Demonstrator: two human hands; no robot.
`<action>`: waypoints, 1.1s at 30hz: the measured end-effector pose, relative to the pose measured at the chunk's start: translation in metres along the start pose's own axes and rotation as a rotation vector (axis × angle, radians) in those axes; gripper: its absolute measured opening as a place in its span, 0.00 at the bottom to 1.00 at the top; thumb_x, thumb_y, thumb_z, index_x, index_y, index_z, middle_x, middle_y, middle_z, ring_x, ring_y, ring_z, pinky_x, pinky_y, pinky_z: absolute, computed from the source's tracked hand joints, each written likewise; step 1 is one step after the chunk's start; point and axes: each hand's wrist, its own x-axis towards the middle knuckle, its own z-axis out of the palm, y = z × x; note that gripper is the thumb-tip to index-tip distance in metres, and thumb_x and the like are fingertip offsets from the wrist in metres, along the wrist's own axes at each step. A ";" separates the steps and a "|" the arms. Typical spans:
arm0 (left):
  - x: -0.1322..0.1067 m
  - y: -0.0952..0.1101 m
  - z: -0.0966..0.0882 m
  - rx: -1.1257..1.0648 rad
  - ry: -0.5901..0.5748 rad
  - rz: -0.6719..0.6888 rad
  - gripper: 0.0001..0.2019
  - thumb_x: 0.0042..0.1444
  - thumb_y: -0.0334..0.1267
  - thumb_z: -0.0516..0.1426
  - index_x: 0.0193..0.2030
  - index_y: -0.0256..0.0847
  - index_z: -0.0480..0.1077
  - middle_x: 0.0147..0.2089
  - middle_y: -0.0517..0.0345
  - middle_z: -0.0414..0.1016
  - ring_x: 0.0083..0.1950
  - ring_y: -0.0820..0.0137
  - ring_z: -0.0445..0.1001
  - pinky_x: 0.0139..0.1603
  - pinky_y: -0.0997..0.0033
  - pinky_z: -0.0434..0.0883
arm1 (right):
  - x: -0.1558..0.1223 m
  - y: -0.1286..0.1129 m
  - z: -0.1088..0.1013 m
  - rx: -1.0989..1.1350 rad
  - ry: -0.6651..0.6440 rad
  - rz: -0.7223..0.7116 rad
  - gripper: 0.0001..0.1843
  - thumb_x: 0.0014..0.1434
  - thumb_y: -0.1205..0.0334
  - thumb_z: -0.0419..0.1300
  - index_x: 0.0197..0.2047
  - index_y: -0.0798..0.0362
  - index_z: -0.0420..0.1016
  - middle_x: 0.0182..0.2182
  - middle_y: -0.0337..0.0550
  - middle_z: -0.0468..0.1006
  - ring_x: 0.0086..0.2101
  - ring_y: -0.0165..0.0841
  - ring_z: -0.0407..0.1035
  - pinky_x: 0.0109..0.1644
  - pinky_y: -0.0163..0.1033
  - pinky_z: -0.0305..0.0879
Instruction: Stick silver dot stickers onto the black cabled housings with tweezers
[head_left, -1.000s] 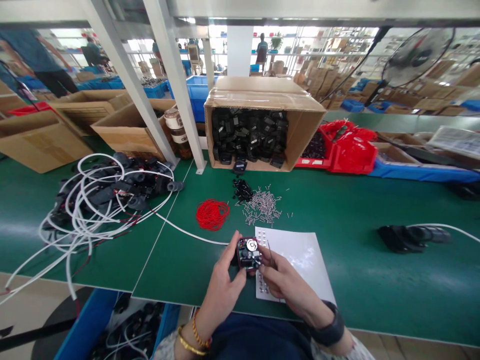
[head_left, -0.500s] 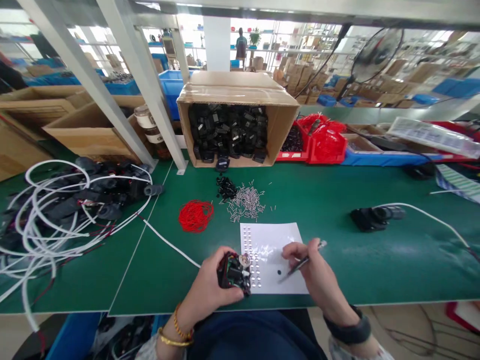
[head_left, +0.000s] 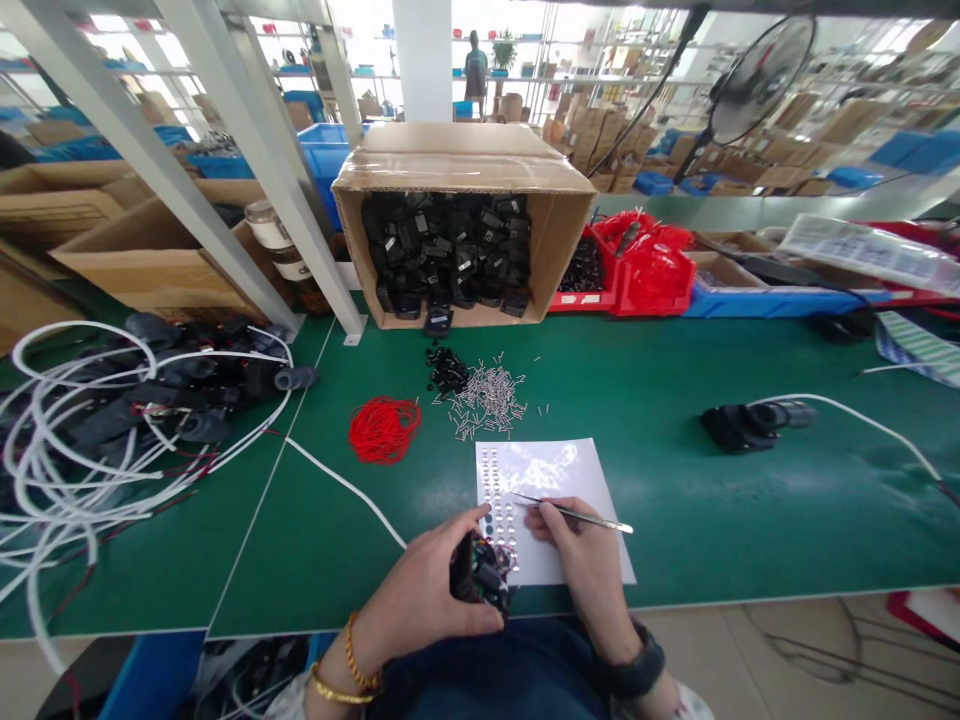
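My left hand is closed around a small black electronic module with red wires, held at the near edge of the green table. Just right of it, my right hand pinches thin metal tweezers whose tip points left onto a white sheet carrying rows of small round stickers. Beyond the sheet lie a coil of red wire, a scatter of small metal pins and a heap of tiny black parts.
A cardboard box on its side, full of black modules, stands at the back. White cables and black parts pile up on the left. A black unit with a white cable lies right. Red bins sit behind.
My right hand swung out to the right with the tweezers, then came back so the tip rests on the sticker rows. My left hand drew the module nearer to me.
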 end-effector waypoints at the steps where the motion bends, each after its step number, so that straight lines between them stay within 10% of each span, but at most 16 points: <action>1: 0.000 -0.001 -0.001 -0.011 -0.004 0.013 0.44 0.39 0.47 0.68 0.63 0.47 0.54 0.62 0.55 0.64 0.58 0.57 0.66 0.59 0.58 0.64 | 0.000 0.001 0.001 -0.018 0.018 -0.004 0.25 0.47 0.41 0.66 0.33 0.57 0.71 0.26 0.50 0.80 0.27 0.38 0.75 0.32 0.39 0.73; 19: -0.004 -0.007 0.000 -0.165 0.029 0.041 0.30 0.39 0.50 0.67 0.49 0.43 0.65 0.50 0.53 0.71 0.48 0.57 0.70 0.49 0.61 0.68 | -0.001 0.007 -0.003 -0.114 -0.066 -0.084 0.22 0.54 0.41 0.60 0.33 0.55 0.69 0.27 0.49 0.79 0.29 0.37 0.74 0.35 0.39 0.72; 33: 0.004 -0.013 0.019 -0.481 0.533 0.139 0.35 0.42 0.35 0.69 0.56 0.46 0.58 0.57 0.54 0.65 0.57 0.60 0.65 0.60 0.62 0.63 | 0.000 -0.012 -0.017 0.436 -0.137 0.189 0.19 0.44 0.57 0.74 0.35 0.54 0.71 0.31 0.46 0.81 0.32 0.37 0.76 0.32 0.32 0.75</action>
